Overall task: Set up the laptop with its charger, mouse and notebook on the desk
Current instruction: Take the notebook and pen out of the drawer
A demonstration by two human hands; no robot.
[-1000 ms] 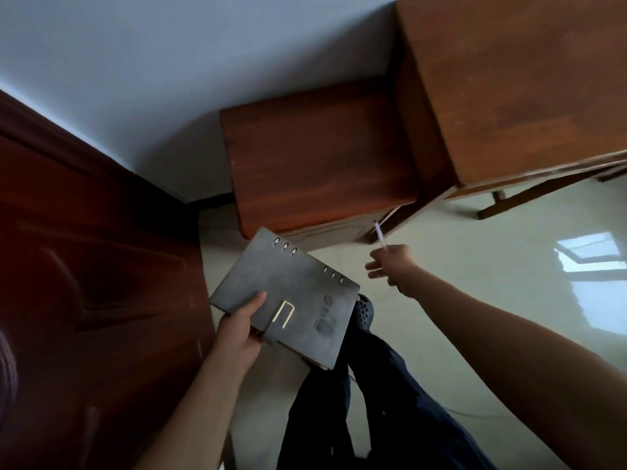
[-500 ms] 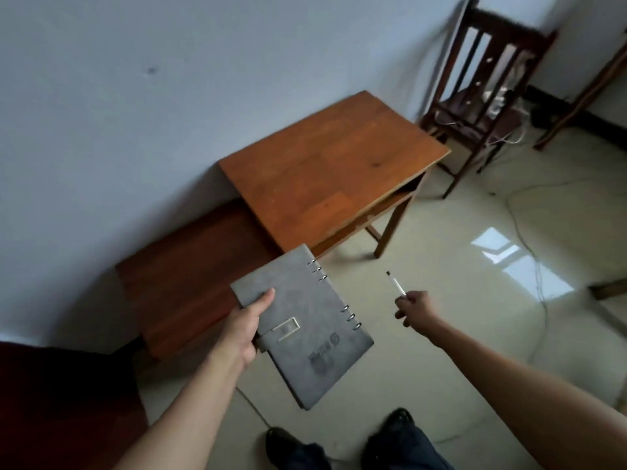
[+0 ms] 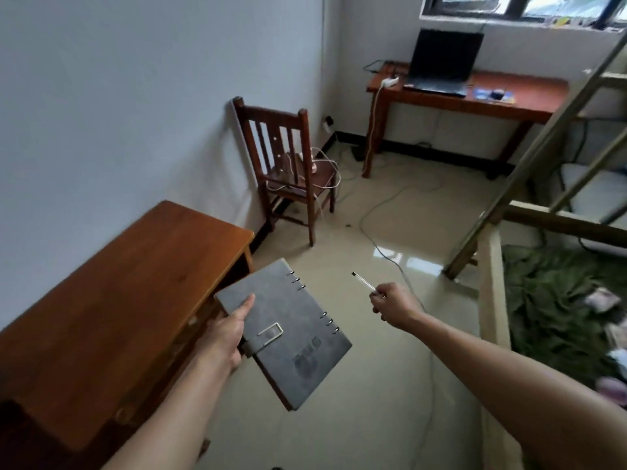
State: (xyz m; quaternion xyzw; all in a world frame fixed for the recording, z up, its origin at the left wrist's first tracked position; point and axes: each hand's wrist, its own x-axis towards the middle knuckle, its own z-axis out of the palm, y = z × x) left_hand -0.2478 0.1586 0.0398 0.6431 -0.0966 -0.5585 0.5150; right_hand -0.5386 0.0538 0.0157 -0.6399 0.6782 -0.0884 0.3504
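Grey, felt-textured notebook (image 3: 288,337), rectangular, closed by a strap with a metal clasp, six metal binder rings along its right edge and an embossed mark low on the cover; held in mid-air at near centre, tilted, by the left hand (image 3: 222,340), thumb pressed flat on the cover and fingers hidden beneath. Right hand (image 3: 393,305), just right of the notebook and apart from it, curled into a loose fist, pinching a slim clear-barrelled pen (image 3: 363,283) that points up and to the left. Low wooden table (image 3: 112,296), near left against the wall, glossy reddish-brown plank top, bare. Pale polished floor tiles (image 3: 373,385) with a grey cable (image 3: 383,212) trailing across them. Dark wooden chair (image 3: 288,167), slatted back, mid-left by the wall, white cords heaped on its seat. Pale timber bed frame (image 3: 495,300) at right, green fabric inside it. Far desk (image 3: 475,100), red-brown, long and narrow, under the window: open black laptop (image 3: 439,62) standing on it, white power strip (image 3: 389,82) at its left, and a small dark mouse (image 3: 497,93) on a blue pad at the laptop's right.
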